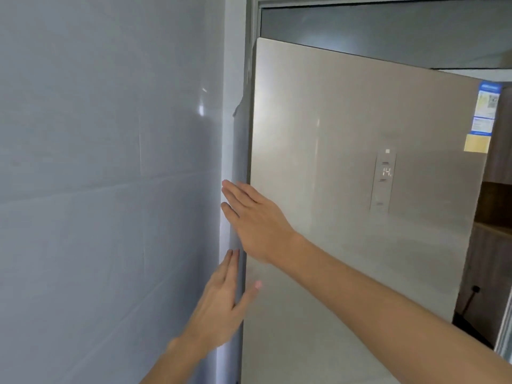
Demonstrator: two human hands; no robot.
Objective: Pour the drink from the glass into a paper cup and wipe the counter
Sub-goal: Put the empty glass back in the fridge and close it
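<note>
Both hands at fridge door (346, 162) left edge, frame middle. Right hand (255, 217) flat, fingers spread, holds nothing. Left hand (221, 303) below, fingers curl round edge, likely to pull. Glass, cup not seen.

The fridge door (346, 162) has a smooth, brushed, champagne-toned metallic sheen. At left, the wall tiles (97, 134) are glossy pale grey. Paper stickers (484, 117) sit upper right, beside matt wood panels (496, 206).

head view: from the person's head, facing forward, close to the fridge door (360, 189) and wall (97, 162).
</note>
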